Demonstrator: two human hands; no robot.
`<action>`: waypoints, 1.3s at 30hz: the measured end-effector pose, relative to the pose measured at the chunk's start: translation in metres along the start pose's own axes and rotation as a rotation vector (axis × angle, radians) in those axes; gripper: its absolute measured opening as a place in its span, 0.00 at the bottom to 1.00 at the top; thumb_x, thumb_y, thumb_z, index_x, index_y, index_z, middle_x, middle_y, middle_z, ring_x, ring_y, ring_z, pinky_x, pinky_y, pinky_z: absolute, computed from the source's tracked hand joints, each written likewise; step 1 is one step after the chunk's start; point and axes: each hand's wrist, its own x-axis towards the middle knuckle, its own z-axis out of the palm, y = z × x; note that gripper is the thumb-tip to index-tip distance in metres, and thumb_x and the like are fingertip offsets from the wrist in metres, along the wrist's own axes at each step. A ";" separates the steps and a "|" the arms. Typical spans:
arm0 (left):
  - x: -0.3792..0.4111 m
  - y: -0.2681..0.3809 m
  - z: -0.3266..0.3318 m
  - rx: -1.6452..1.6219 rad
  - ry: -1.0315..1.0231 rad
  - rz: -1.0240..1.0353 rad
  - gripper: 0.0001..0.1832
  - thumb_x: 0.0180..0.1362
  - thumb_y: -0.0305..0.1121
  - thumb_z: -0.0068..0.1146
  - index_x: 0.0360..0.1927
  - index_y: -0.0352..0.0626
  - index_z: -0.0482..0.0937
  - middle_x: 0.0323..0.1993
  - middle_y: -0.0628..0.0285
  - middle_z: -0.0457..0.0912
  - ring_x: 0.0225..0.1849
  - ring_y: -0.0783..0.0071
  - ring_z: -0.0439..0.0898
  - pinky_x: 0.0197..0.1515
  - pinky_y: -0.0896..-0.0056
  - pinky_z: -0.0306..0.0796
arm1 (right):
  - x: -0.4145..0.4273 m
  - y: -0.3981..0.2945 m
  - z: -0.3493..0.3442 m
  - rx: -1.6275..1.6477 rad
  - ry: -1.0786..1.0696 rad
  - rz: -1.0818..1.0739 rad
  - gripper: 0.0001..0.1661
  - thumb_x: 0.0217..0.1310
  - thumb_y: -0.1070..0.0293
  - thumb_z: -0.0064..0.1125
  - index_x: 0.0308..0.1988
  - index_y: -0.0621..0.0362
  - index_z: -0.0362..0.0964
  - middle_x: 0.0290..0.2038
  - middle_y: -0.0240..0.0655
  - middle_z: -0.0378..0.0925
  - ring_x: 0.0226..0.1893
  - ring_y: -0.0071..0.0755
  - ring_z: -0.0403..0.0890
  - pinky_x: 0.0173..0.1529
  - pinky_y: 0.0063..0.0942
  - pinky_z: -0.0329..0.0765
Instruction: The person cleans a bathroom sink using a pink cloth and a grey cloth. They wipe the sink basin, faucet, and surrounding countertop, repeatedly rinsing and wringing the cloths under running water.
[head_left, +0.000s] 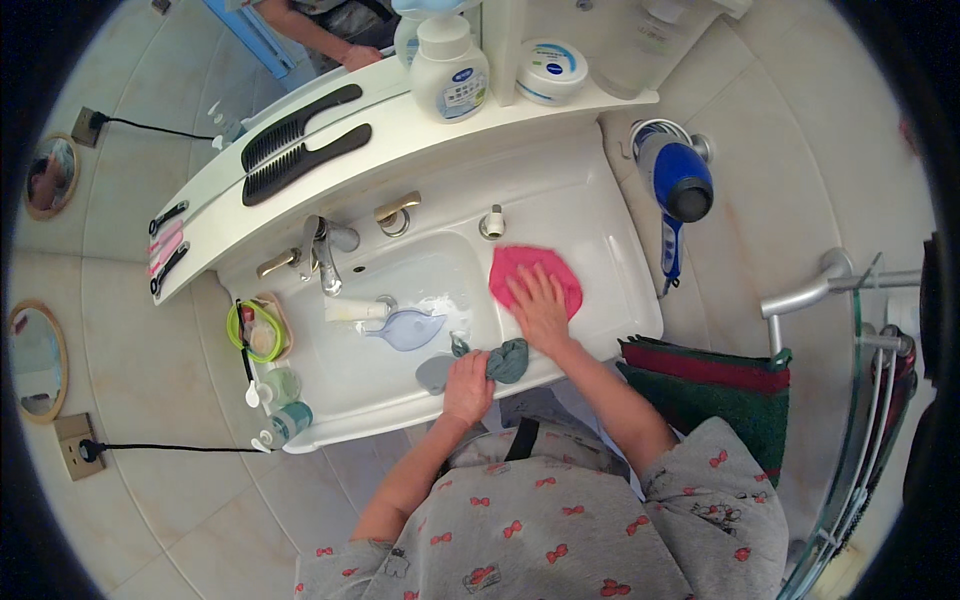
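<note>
Fingers spread, my right hand lies flat on a bright pink cloth on the right deck of the white washbasin. My left hand is closed around a bunched grey-green cloth at the basin's front rim. A flat grey piece shows just left of that hand; I cannot tell whether it belongs to the cloth. In the bowl lie a pale tube and a translucent bluish, leaf-shaped thing, with wet patches around them.
A chrome faucet stands between two handles. On the left deck are a lime-green ring-shaped item and pump bottles. The shelf above holds a black comb and a white bottle. A blue hair dryer hangs at the right.
</note>
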 end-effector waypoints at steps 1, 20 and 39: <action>0.000 0.001 -0.002 0.010 0.001 0.001 0.29 0.47 0.28 0.58 0.56 0.38 0.67 0.53 0.49 0.72 0.56 0.49 0.70 0.60 0.53 0.62 | -0.015 -0.005 -0.009 0.085 -0.075 -0.025 0.29 0.63 0.61 0.51 0.63 0.48 0.65 0.66 0.38 0.61 0.71 0.46 0.53 0.71 0.49 0.47; 0.006 0.006 -0.009 0.018 -0.034 -0.027 0.29 0.46 0.28 0.59 0.55 0.39 0.69 0.52 0.51 0.73 0.54 0.51 0.72 0.57 0.53 0.63 | 0.120 0.149 0.003 0.127 0.488 0.429 0.29 0.57 0.62 0.60 0.60 0.50 0.68 0.56 0.46 0.68 0.57 0.54 0.66 0.64 0.47 0.61; 0.007 -0.001 -0.003 0.010 -0.022 -0.001 0.31 0.44 0.28 0.61 0.56 0.40 0.69 0.52 0.50 0.72 0.55 0.51 0.71 0.58 0.53 0.63 | 0.288 0.003 -0.007 0.865 -0.976 -0.187 0.29 0.61 0.49 0.57 0.56 0.53 0.74 0.52 0.32 0.78 0.51 0.25 0.74 0.55 0.25 0.70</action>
